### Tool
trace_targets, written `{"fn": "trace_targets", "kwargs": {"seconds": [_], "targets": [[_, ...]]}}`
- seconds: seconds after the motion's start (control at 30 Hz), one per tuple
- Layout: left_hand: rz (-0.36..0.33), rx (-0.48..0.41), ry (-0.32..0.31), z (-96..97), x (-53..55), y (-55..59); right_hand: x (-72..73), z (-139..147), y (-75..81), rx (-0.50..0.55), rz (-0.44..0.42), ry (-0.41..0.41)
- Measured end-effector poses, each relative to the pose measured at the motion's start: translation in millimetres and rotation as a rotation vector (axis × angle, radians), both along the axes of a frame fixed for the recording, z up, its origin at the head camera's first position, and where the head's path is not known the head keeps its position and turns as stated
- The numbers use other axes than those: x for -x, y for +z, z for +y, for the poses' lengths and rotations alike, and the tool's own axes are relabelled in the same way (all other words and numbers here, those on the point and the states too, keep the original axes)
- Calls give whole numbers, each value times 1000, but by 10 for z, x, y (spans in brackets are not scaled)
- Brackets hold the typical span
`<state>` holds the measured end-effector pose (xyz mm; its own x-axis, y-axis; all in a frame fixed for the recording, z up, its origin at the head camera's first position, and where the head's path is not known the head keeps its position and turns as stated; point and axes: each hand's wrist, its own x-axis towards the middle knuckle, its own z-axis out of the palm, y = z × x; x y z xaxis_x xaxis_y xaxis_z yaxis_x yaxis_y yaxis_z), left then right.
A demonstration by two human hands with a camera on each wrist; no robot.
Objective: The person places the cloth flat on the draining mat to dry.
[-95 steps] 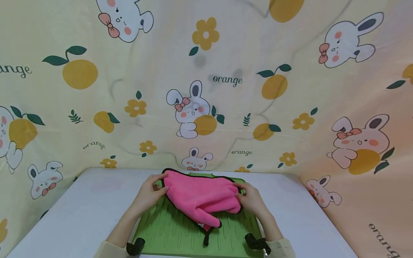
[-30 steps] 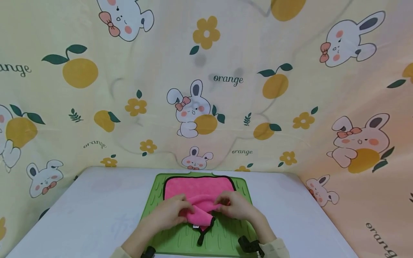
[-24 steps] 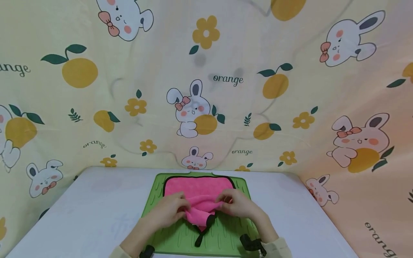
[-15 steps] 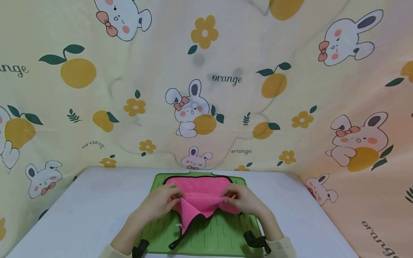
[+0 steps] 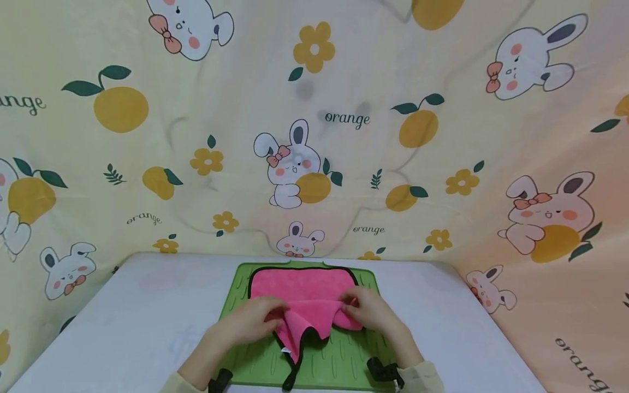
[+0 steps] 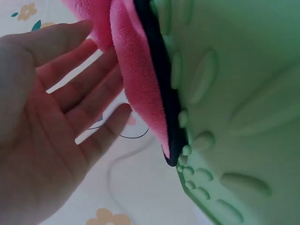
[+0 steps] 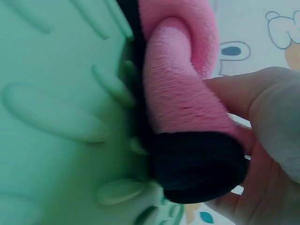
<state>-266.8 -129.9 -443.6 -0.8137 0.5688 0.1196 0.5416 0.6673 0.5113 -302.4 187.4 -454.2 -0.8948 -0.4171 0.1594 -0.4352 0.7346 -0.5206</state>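
A pink cloth (image 5: 300, 284) with black edging lies partly on a green ridged mat (image 5: 339, 360), its far edge flat near the mat's back. The near part is raised into folds, and a corner with a black loop (image 5: 291, 376) hangs toward the front. My left hand (image 5: 255, 322) pinches a fold on the left side; in the left wrist view thumb and fingertips meet the cloth (image 6: 136, 65). Opposite, my right hand (image 5: 366, 311) pinches the fold on the right. A rolled, black-edged end (image 7: 201, 164) of the cloth shows beside those fingers in the right wrist view.
The mat rests on a white table (image 5: 137, 322). Behind and beside it hangs a curtain (image 5: 221, 109) printed with rabbits and oranges. Black wrist mounts (image 5: 383, 371) sit close over the mat's front corners.
Earlier both hands held the cloth by its far corners; the far edge now lies on the mat. The hands came nearer and gathered a fold, and the looped corner has swung out to the front.
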Motion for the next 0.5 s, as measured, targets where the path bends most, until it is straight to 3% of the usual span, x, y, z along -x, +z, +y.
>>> {"fn": "trace_targets", "kwargs": {"seconds": [0.13, 0.27, 0.4, 0.5], "targets": [[-26, -55, -27, -21, -22, 83, -43, 4, 126, 21, 27, 10], [-129, -99, -98, -56, -34, 135, -81, 11, 261, 46, 35, 79], [-219, -81, -165, -54, -27, 96, -108, 22, 318, 69, -51, 185], [-219, -32, -173, -19, -30, 42, -111, 30, 296, 77, -127, 246]]}}
